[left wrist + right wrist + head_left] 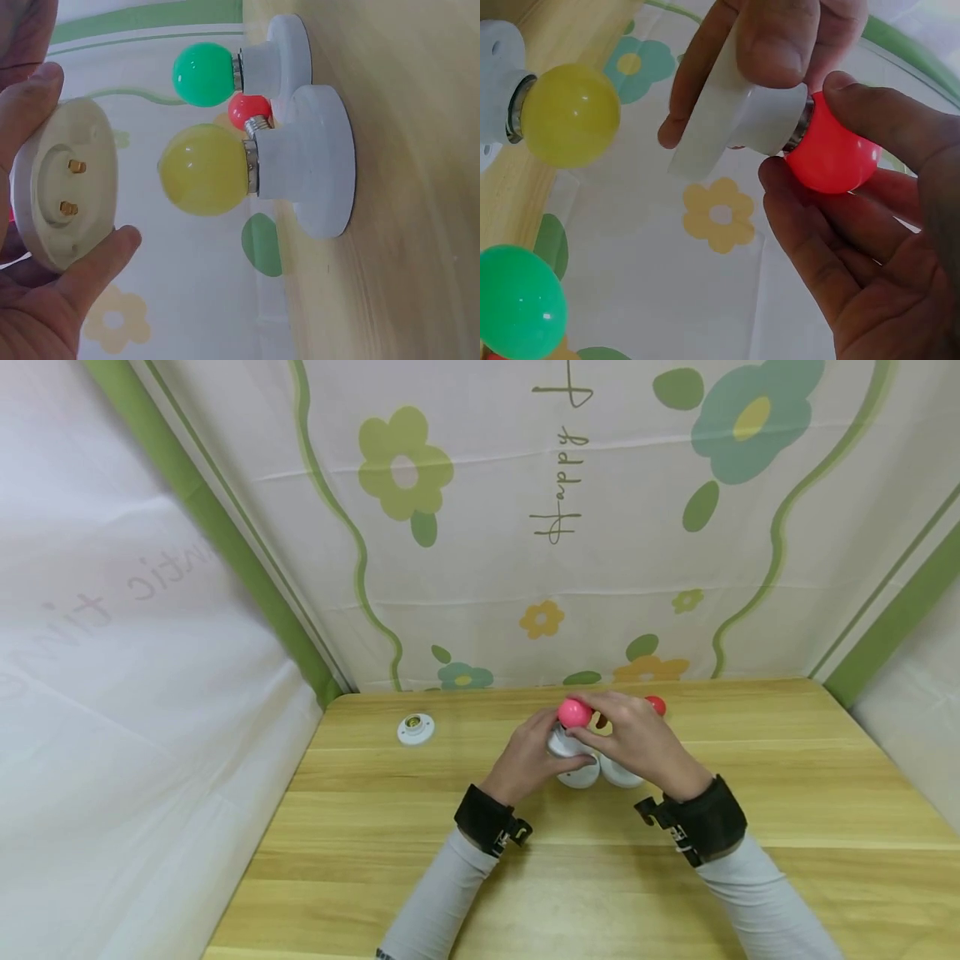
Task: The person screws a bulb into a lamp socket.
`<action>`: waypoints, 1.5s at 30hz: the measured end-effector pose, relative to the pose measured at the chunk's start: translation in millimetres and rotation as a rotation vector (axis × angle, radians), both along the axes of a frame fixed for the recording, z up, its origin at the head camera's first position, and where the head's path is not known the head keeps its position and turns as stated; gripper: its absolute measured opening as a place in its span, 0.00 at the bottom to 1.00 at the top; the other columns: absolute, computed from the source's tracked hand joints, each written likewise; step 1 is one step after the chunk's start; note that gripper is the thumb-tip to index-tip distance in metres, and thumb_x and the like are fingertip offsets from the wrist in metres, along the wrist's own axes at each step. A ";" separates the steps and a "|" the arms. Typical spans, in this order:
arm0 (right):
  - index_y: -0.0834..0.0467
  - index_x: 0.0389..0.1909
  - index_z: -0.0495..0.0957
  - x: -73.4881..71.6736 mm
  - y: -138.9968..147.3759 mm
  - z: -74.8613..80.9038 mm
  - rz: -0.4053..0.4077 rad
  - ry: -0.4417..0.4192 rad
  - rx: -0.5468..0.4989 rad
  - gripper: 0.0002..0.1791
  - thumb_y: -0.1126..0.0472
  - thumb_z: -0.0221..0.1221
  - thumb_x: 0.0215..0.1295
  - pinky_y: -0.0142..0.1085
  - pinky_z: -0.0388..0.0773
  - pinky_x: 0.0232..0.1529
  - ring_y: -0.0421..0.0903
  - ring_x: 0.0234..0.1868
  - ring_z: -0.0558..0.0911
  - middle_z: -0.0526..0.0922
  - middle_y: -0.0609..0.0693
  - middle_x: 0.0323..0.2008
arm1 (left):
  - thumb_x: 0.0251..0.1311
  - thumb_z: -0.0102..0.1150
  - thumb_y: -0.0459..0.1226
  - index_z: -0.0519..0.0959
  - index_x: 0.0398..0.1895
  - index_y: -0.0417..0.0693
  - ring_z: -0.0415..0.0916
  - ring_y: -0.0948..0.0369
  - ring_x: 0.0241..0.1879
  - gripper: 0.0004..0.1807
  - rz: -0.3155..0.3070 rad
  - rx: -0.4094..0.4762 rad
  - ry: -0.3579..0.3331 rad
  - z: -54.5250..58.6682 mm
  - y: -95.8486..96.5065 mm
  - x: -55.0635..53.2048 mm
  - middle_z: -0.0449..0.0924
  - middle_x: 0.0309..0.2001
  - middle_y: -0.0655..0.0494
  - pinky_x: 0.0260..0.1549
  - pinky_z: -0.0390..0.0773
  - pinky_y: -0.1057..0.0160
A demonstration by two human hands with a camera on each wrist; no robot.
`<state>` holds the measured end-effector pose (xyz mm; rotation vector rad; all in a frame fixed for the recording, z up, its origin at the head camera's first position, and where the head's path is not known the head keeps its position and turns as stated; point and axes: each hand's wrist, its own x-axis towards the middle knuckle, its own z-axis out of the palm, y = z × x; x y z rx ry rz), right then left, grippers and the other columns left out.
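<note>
My left hand [525, 758] grips a round white lamp holder [45, 176] by its rim, lifted above the table, its underside with two brass screws showing in the left wrist view. The fingers of my right hand [639, 739] hold a pinkish-red light bulb [836, 154] around its globe. The bulb's metal collar sits in the mouth of the lamp holder in the right wrist view. Below the hands stand two more white holders, one with a yellow bulb [202, 169], the other with a green bulb [202, 73]. In the head view the hands hide these bulbs.
Farther left on the wooden table [337, 843] lies a white lamp holder [416, 728] with no bulb in it. A loose red bulb [656, 704] lies behind my right hand near the back edge. Printed fabric [480, 577] hangs behind the table.
</note>
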<state>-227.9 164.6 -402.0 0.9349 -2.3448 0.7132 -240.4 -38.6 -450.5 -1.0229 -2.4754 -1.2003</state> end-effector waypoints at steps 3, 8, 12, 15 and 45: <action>0.66 0.61 0.83 -0.8 -0.6 0.7 0.010 -0.004 -0.008 0.31 0.64 0.79 0.57 0.42 0.88 0.33 0.48 0.36 0.89 0.91 0.60 0.49 | 0.59 0.80 0.46 0.70 0.75 0.48 0.82 0.59 0.62 0.43 -0.019 0.005 -0.010 1.0 -2.0 -1.5 0.81 0.65 0.52 0.61 0.82 0.69; 0.63 0.64 0.82 -1.5 -2.8 1.0 0.059 -0.023 -0.058 0.33 0.65 0.79 0.57 0.44 0.89 0.41 0.51 0.46 0.89 0.88 0.60 0.57 | 0.64 0.76 0.45 0.73 0.74 0.48 0.80 0.59 0.66 0.37 -0.030 0.030 0.002 3.8 -9.0 -4.0 0.81 0.67 0.52 0.66 0.81 0.62; 0.63 0.70 0.75 -0.7 -4.9 0.4 0.090 -0.113 -0.112 0.37 0.68 0.77 0.59 0.46 0.89 0.48 0.51 0.49 0.86 0.82 0.59 0.60 | 0.68 0.73 0.40 0.77 0.69 0.43 0.78 0.54 0.68 0.28 -0.020 0.073 0.010 6.5 -14.1 -6.0 0.80 0.67 0.49 0.69 0.80 0.56; 0.63 0.70 0.71 -0.2 -5.8 -0.8 0.084 -0.164 -0.137 0.38 0.68 0.76 0.60 0.43 0.88 0.51 0.49 0.50 0.83 0.75 0.59 0.60 | 0.69 0.72 0.37 0.78 0.67 0.41 0.77 0.52 0.68 0.26 -0.021 0.091 -0.008 8.3 -16.1 -7.0 0.79 0.67 0.47 0.69 0.80 0.55; 0.61 0.60 0.82 -2.2 -3.3 -1.5 0.144 -0.108 -0.175 0.26 0.71 0.75 0.60 0.33 0.88 0.48 0.50 0.51 0.85 0.81 0.56 0.57 | 0.66 0.74 0.35 0.73 0.70 0.40 0.83 0.53 0.59 0.31 -0.026 0.141 0.160 10.4 -15.6 -7.0 0.81 0.63 0.45 0.61 0.83 0.63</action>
